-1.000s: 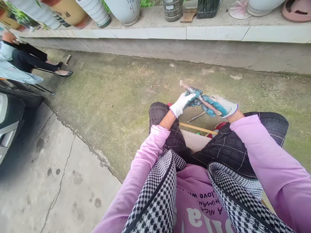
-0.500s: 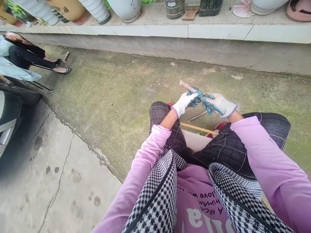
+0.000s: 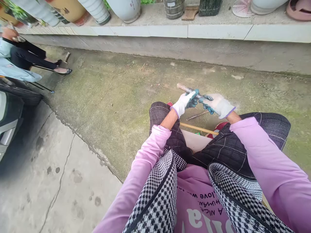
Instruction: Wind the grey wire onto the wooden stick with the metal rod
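Note:
Both my hands wear white gloves with teal palms and hold one short wooden stick (image 3: 184, 88) above my knees. My left hand (image 3: 184, 101) is closed around the stick near its wire-wrapped part. My right hand (image 3: 217, 105) is closed on the stick's near end, which it hides. The stick's bare tip points up and left, away from me. A thin yellow rod (image 3: 198, 128) and a small rusty piece of metal (image 3: 197, 115) lie on the ground under my hands.
Mossy concrete ground (image 3: 116, 97) stretches ahead to a low ledge (image 3: 170, 30) lined with large pots (image 3: 125, 9). Another person's legs (image 3: 36, 58) are at the far left, beside a car's edge (image 3: 9, 119). A pale board (image 3: 194, 140) sits between my knees.
My right hand has turned over, its white back now up, and slid closer to my left hand. The stick has tilted flatter and shifted slightly left.

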Available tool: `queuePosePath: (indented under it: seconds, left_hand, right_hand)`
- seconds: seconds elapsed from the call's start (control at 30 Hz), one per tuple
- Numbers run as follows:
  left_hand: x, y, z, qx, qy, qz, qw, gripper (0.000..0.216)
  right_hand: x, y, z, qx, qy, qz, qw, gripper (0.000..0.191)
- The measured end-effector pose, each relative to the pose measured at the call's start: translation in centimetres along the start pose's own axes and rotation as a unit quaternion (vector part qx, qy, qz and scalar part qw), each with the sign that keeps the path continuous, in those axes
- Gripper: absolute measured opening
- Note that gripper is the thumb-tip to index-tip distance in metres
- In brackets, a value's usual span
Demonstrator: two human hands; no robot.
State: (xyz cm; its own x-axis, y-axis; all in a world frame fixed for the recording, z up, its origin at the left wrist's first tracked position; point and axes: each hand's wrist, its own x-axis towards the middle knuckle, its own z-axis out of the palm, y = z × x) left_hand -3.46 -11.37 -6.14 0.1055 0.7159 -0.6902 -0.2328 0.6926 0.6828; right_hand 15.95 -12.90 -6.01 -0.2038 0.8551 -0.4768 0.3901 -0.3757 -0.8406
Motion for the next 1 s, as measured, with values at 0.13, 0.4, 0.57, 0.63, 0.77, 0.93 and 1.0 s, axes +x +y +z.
queuePosePath:
  seconds: [0.13,0.4,0.57,0.63,0.77,0.93,1.0]
  left_hand:
    - [-0.3,0.3,0.0,-0.001,0.003,0.013,1.0,0.042]
    - [-1.0,0.6,-0.2,0.006,-0.031,0.035,0.999,0.036]
    - [-0.3,0.2,0.1,0.024,0.01,0.012,1.0,0.052]
    - [-0.2,0.2,0.1,0.021,0.012,0.013,1.0,0.048]
    - [-0.6,0.6,-0.1,0.003,-0.008,0.028,1.0,0.032]
    - [-1.3,1.0,-0.2,-0.004,-0.04,0.035,0.999,0.027]
    - [-1.3,0.9,-0.1,0.007,-0.033,0.035,0.999,0.029]
  right_hand:
    - [0.0,0.1,-0.1,0.053,-0.032,-0.007,0.998,0.057]
    - [-0.3,0.6,-1.4,0.132,-0.106,-0.005,0.985,0.069]
    - [0.1,0.5,-0.5,0.033,-0.015,-0.022,0.999,0.055]
    - [0.2,0.4,-0.2,-0.006,0.013,-0.03,0.999,0.055]
    - [0.0,0.2,-0.4,0.047,-0.03,-0.007,0.998,0.058]
    - [-0.6,0.3,-1.5,0.131,-0.108,-0.001,0.985,0.067]
    - [-0.5,0.5,-1.6,0.129,-0.096,-0.008,0.987,0.068]
